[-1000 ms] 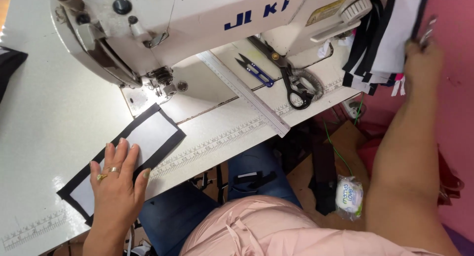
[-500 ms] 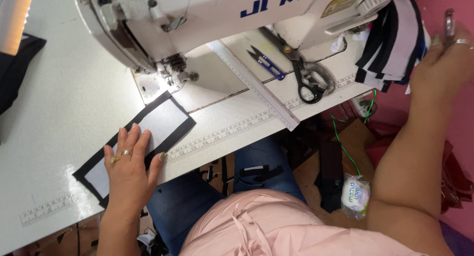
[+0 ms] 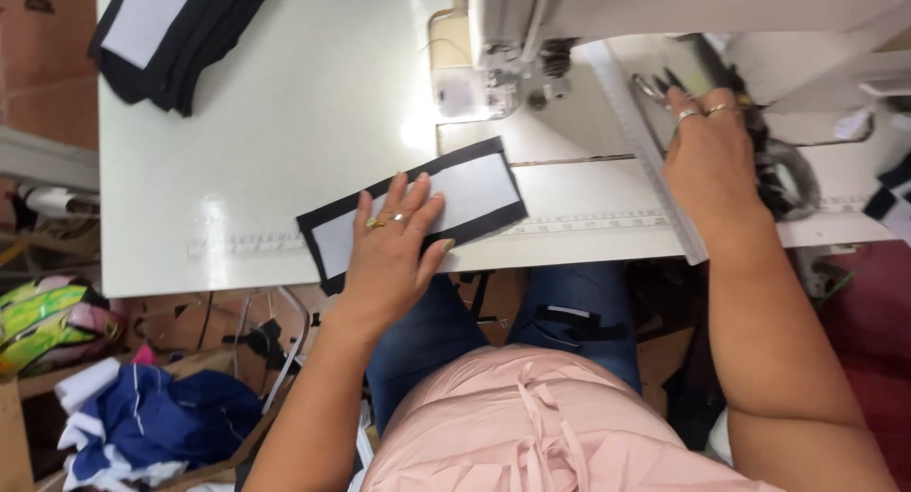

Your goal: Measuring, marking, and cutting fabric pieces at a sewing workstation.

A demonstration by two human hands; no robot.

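White sewing table (image 3: pixel 266 150), left hand (image 3: pixel 394 250) flat on black-edged panel (image 3: pixel 474 193), right hand (image 3: pixel 712 160) gripping scissors (image 3: pixel 792 174), ruler (image 3: pixel 650 150) between.

Bare arms, no sleeves showing; a pale pink top with a drawstring tie at the front; blue jeans below; rings on the left hand (image 3: pixel 389 250); two rings on the right hand (image 3: pixel 710 150).

Bright, even light; needle-lamp glare on the white table (image 3: pixel 285 122); mild edge blur.
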